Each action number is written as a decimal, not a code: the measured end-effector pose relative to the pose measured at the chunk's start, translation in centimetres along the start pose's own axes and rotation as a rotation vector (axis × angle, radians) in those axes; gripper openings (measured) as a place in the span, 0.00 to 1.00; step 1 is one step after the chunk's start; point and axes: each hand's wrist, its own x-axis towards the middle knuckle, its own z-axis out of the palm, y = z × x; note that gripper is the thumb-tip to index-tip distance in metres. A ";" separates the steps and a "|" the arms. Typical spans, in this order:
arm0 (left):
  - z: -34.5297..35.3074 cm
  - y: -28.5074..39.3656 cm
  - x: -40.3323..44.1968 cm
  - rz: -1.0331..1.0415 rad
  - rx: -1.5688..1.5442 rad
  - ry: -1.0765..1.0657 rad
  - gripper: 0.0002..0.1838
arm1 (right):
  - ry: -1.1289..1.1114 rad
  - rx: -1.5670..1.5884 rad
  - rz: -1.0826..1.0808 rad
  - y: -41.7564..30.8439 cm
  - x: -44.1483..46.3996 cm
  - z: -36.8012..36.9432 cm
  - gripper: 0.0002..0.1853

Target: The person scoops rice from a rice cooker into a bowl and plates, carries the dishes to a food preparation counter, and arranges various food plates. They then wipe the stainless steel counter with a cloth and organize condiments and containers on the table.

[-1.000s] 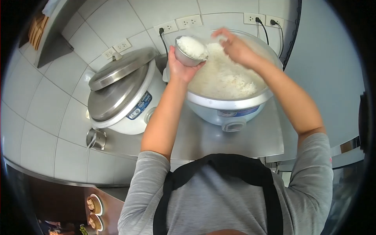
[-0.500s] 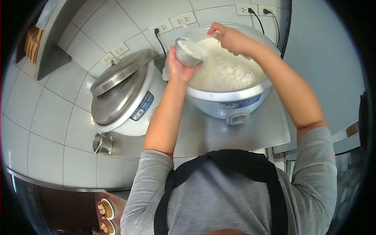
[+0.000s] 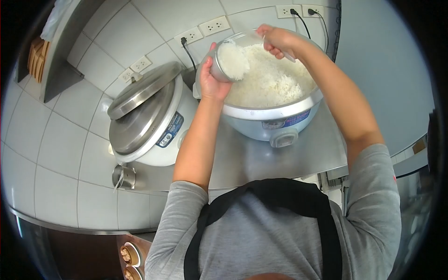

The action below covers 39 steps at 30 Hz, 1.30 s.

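Note:
My left hand (image 3: 213,84) is wrapped round a small metal bowl (image 3: 215,70) packed with white rice (image 3: 233,60). The bowl tilts so its mouth faces right, over the left side of a large rice cooker (image 3: 268,113). Loose cooked rice (image 3: 275,86) fills much of the cooker's pot. Above the pot's far side, my right hand (image 3: 279,41) is closed round the handle of a pale rice paddle (image 3: 252,33); its blade is blurred and points left toward the bowl, apart from it. The handle's end shows below my fingers.
A second rice cooker (image 3: 175,122) with a metal lid (image 3: 140,128) stands to the left, another lid (image 3: 147,93) resting on top. Near it is a metal container (image 3: 125,177) with a utensil inside. Plugged cords (image 3: 189,53) hang from wall sockets. Filled bowls (image 3: 129,254) sit at lower left.
The bowl has tipped further, turning its rice-filled mouth toward the right. My right hand has shifted slightly right, and the paddle now shows above the pot's far rim.

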 end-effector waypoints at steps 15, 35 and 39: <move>-1.2 0.1 0.5 0.047 -0.160 -0.007 0.36 | 0.078 0.327 -0.006 2.7 -2.2 4.5 0.12; -1.6 0.4 0.4 -0.230 -0.255 0.280 0.35 | 0.167 -0.726 -0.613 1.3 -3.2 6.4 0.10; -0.7 0.3 0.0 -0.226 -0.202 0.315 0.35 | 0.039 -0.766 -0.514 5.1 -1.8 7.2 0.11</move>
